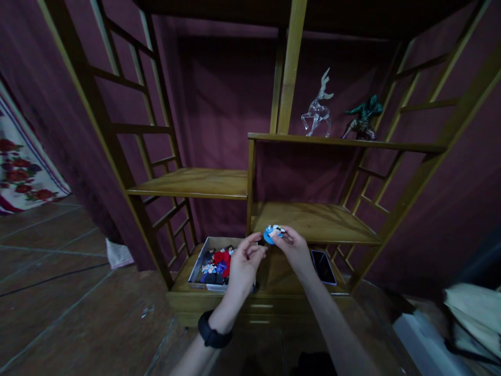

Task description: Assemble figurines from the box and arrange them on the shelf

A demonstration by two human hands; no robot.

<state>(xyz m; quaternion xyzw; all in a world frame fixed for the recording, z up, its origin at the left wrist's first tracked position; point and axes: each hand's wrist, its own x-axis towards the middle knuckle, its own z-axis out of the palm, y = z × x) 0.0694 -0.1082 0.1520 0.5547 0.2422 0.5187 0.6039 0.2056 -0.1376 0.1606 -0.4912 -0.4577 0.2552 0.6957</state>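
My right hand (290, 248) pinches a small figurine (273, 233) with a round blue base, tilted so that the base faces left. Just left of it is my left hand (248, 257), its fingers curved and apart with nothing between them; a black band sits on that wrist. Partly behind the left hand, a shallow cardboard box (198, 261) stands on the lowest shelf. Several small figures in red, blue, black and white lie inside it, and my hand hides the box's right part.
The wooden shelf unit (211, 183) has staggered boards and lattice sides. A phone (323, 267) lies on the lowest shelf at right. A clear deer figure (318, 107) and a green-and-brown figure (362, 119) stand on the upper right shelf. A pale bag (475, 313) is at far right.
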